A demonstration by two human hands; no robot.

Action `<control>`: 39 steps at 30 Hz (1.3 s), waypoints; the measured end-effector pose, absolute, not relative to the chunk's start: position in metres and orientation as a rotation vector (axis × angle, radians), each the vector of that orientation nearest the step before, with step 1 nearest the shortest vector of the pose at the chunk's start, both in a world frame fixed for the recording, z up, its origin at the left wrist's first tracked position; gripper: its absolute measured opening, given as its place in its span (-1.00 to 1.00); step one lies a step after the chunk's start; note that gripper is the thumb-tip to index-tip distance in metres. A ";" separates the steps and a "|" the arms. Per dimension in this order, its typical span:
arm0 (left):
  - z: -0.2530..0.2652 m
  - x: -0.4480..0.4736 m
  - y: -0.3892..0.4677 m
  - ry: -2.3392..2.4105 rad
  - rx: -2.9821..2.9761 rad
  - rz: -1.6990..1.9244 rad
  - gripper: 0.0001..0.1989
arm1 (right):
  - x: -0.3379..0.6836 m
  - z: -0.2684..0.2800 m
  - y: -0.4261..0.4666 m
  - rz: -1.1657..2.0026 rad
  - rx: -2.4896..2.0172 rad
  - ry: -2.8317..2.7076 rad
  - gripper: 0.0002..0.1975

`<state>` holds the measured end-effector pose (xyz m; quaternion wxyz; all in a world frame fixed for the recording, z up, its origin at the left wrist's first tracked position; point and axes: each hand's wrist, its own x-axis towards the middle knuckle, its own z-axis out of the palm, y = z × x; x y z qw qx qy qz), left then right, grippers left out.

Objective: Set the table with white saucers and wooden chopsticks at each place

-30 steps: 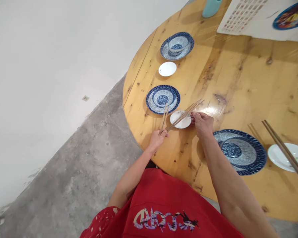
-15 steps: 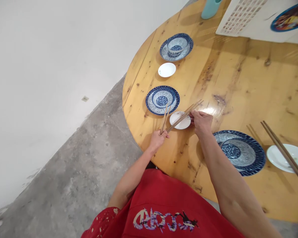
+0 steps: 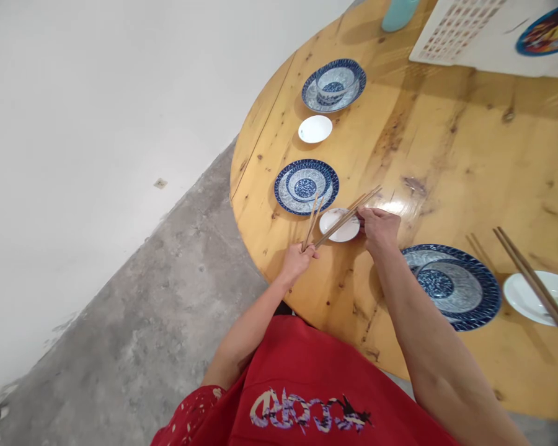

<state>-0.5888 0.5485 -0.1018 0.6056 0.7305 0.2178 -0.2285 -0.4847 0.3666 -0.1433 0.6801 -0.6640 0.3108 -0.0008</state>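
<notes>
At the near edge of a round wooden table, my left hand pinches the lower ends of a pair of wooden chopsticks that point up toward a blue patterned plate. My right hand grips a second bundle of chopsticks lying slanted over a small white saucer; their lower tips reach my left hand. Whether my left hand also touches that bundle is unclear.
Farther along the edge stand another blue plate with a bowl and a white saucer. To the right lie a blue plate, a white saucer with dark chopsticks across it, a white mat and a teal cup. Concrete floor lies left.
Both hands stay almost still over the small saucer. The left-hand pair tilts slightly more to the right. The view has shifted a little.
</notes>
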 end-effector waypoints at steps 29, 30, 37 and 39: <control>-0.074 -0.608 0.581 0.528 2.101 -0.229 -0.66 | -0.529 -0.094 0.364 -0.332 -1.619 0.620 -0.89; -0.071 -0.610 0.583 0.533 2.054 -0.226 -0.66 | -0.535 -0.088 0.367 -0.350 -1.608 0.577 -0.85; -0.043 -0.625 0.590 0.411 1.505 -0.407 -0.55 | -0.571 -0.054 0.424 0.008 -1.605 0.288 -0.64; -0.036 -0.629 0.599 0.322 1.399 -0.511 -0.50 | -0.575 -0.046 0.444 0.129 -1.604 0.208 -0.60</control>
